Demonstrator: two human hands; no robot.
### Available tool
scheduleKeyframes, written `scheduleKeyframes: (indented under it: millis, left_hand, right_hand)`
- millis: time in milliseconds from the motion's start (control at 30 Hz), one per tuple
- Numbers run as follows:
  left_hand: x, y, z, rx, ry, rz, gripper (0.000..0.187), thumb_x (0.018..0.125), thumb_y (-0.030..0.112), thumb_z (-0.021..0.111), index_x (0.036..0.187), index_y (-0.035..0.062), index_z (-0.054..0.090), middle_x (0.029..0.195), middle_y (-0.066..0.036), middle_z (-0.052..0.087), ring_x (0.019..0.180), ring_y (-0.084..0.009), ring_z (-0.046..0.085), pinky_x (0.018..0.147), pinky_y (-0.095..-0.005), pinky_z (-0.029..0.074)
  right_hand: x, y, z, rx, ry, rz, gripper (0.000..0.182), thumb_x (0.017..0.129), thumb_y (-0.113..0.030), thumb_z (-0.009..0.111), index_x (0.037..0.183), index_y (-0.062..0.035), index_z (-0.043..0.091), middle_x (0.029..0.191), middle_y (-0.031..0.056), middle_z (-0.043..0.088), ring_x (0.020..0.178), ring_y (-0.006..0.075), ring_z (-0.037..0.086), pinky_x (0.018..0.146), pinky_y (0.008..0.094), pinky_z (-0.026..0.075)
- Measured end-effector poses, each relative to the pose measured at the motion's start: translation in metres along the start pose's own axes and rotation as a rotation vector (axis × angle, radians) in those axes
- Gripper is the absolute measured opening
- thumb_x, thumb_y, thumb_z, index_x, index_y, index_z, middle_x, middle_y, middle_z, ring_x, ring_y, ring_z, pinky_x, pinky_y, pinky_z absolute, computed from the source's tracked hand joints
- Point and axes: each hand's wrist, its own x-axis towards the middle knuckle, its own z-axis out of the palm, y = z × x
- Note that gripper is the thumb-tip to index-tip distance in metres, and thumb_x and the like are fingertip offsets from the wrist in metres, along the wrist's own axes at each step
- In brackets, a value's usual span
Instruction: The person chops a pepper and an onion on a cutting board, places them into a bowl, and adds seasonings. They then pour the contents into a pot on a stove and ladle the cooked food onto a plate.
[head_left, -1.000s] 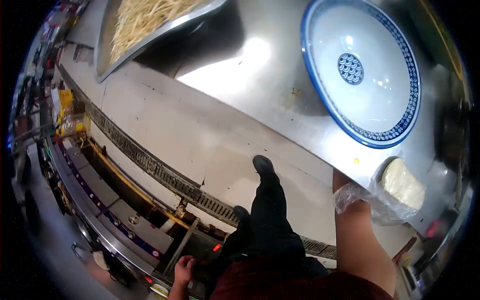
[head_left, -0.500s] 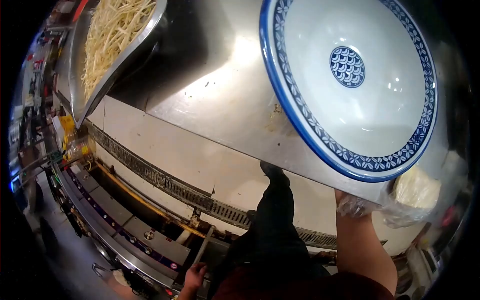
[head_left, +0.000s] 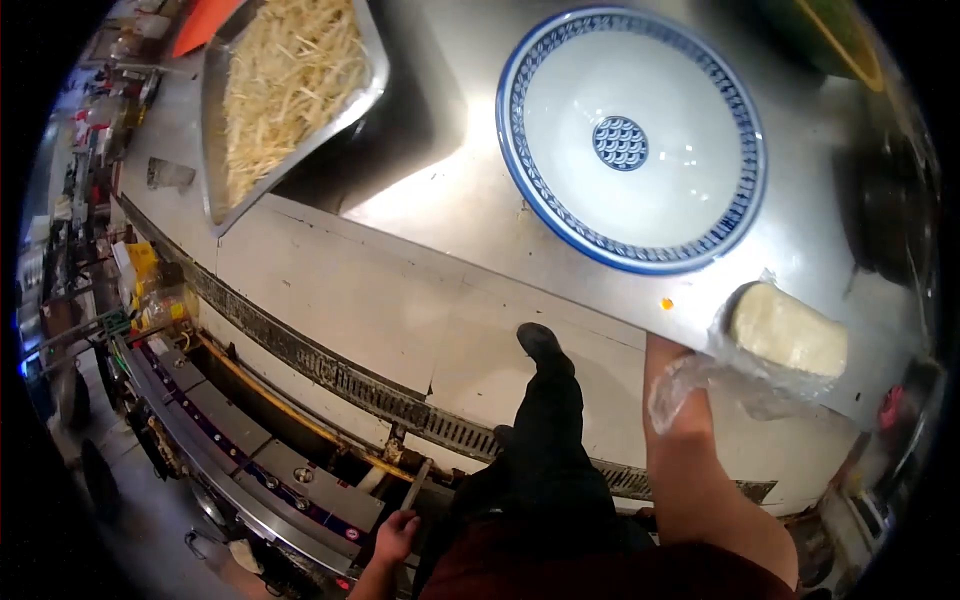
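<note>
Fingers (head_left: 405, 520) of the left hand (head_left: 396, 538) curl loosely at seven o'clock, hold unclear; the right hand hides under the counter (head_left: 432, 205), state untellable. At three, clear plastic (head_left: 690, 385) wraps a pale block (head_left: 790, 332). Between one and two, a bowl (head_left: 690, 165) shows its white inside; between ten and eleven, a metal tray (head_left: 374, 72) holds sprouts (head_left: 290, 90).

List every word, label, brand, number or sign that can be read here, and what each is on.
No text is readable.
Dark blue strip: small marks and a round badge, too small to read.
Yellow packaging at left: too blurred to read.
Bowl: pattern only, no lettering visible.
Wrapped block: no lettering visible.
</note>
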Motion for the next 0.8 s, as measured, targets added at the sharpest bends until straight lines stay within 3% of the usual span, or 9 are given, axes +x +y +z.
scheduleKeyframes:
  millis: [167, 267, 300, 367, 500, 567, 600, 733, 800]
  left_hand:
    - [-0.042, 0.034, 0.004, 0.082, 0.051, 0.049, 0.029, 0.086, 0.023, 0.064, 0.105, 0.0011, 0.062, 0.093, -0.012, 0.067, 0.088, -0.0202, 0.064, 0.080, -0.0310, 0.049]
    - [-0.051, 0.011, 0.011, 0.104, 0.051, 0.124, 0.033, 0.089, 0.026, 0.061, 0.108, -0.0004, 0.061, 0.094, -0.013, 0.067, 0.090, -0.0223, 0.063, 0.081, -0.0336, 0.049]
    - [-0.051, -0.001, 0.014, 0.125, 0.040, 0.160, 0.037, 0.091, 0.029, 0.059, 0.111, -0.0021, 0.060, 0.096, -0.014, 0.066, 0.092, -0.0238, 0.063, 0.082, -0.0360, 0.048]
    - [-0.041, -0.019, 0.023, 0.168, 0.050, 0.228, 0.036, 0.091, 0.028, 0.059, 0.110, -0.0024, 0.060, 0.095, -0.014, 0.066, 0.090, -0.0234, 0.063, 0.080, -0.0358, 0.048]
    - [-0.043, -0.038, 0.039, 0.191, 0.046, 0.344, 0.034, 0.085, 0.026, 0.065, 0.104, -0.0020, 0.062, 0.094, -0.015, 0.068, 0.087, -0.0236, 0.066, 0.078, -0.0325, 0.050]
    - [-0.026, -0.074, 0.039, 0.302, 0.005, 0.452, 0.033, 0.085, 0.025, 0.065, 0.103, -0.0017, 0.062, 0.093, -0.016, 0.068, 0.086, -0.0234, 0.066, 0.077, -0.0325, 0.051]
    - [0.014, -0.054, 0.037, 0.401, -0.009, 0.573, 0.032, 0.084, 0.024, 0.066, 0.103, -0.0015, 0.063, 0.092, -0.016, 0.068, 0.085, -0.0232, 0.066, 0.077, -0.0326, 0.051]
    - [0.066, 0.007, -0.011, 0.457, -0.001, 0.626, 0.025, 0.083, 0.016, 0.066, 0.100, -0.0022, 0.063, 0.086, -0.014, 0.068, 0.076, -0.0199, 0.065, 0.072, -0.0317, 0.052]
    - [0.054, 0.049, -0.023, 0.394, 0.021, 0.717, 0.025, 0.083, 0.015, 0.065, 0.100, -0.0033, 0.062, 0.082, -0.013, 0.067, 0.072, -0.0191, 0.064, 0.067, -0.0309, 0.052]
  right_hand:
    - [-0.071, -0.011, -0.046, 0.032, 0.000, 0.010, 0.039, 0.090, -0.019, 0.054, 0.127, -0.0069, 0.049, 0.123, 0.0123, 0.056, 0.114, 0.0283, 0.053, 0.099, 0.0442, 0.045]
    - [-0.130, -0.025, -0.112, -0.135, -0.056, 0.246, 0.049, 0.077, -0.001, 0.055, 0.125, -0.0014, 0.048, 0.121, 0.0104, 0.057, 0.113, 0.0288, 0.054, 0.099, 0.0454, 0.044]
    - [-0.150, -0.032, -0.127, -0.124, -0.066, 0.236, 0.049, 0.077, -0.001, 0.055, 0.125, -0.0014, 0.048, 0.121, 0.0104, 0.057, 0.113, 0.0288, 0.054, 0.099, 0.0454, 0.044]
    - [-0.197, -0.056, -0.153, -0.371, -0.103, 0.440, 0.046, 0.076, 0.004, 0.050, 0.122, -0.0003, 0.051, 0.114, 0.0140, 0.060, 0.106, 0.0293, 0.058, 0.096, 0.0431, 0.047]
    - [-0.298, -0.101, -0.196, -0.410, -0.179, 0.581, 0.052, 0.071, 0.005, 0.051, 0.123, 0.0066, 0.047, 0.117, 0.0187, 0.058, 0.109, 0.0333, 0.056, 0.099, 0.0449, 0.044]
    - [-0.347, -0.126, -0.208, -0.380, -0.086, 0.597, 0.053, 0.070, 0.003, 0.052, 0.123, 0.0069, 0.047, 0.117, 0.0198, 0.058, 0.109, 0.0340, 0.056, 0.100, 0.0464, 0.042]
    - [-0.354, -0.129, -0.195, -0.363, -0.175, 0.555, 0.051, 0.069, 0.002, 0.053, 0.120, 0.0067, 0.050, 0.117, 0.0199, 0.058, 0.110, 0.0334, 0.057, 0.100, 0.0454, 0.043]
    - [-0.383, -0.124, -0.226, -0.229, -0.165, 0.502, 0.043, 0.067, 0.002, 0.054, 0.110, 0.0063, 0.059, 0.106, 0.0159, 0.065, 0.098, 0.0293, 0.062, 0.093, 0.0409, 0.047]
    - [-0.397, -0.120, -0.260, -0.119, -0.136, 0.440, 0.043, 0.067, 0.004, 0.054, 0.110, 0.0063, 0.059, 0.105, 0.0157, 0.065, 0.097, 0.0293, 0.063, 0.092, 0.0401, 0.047]
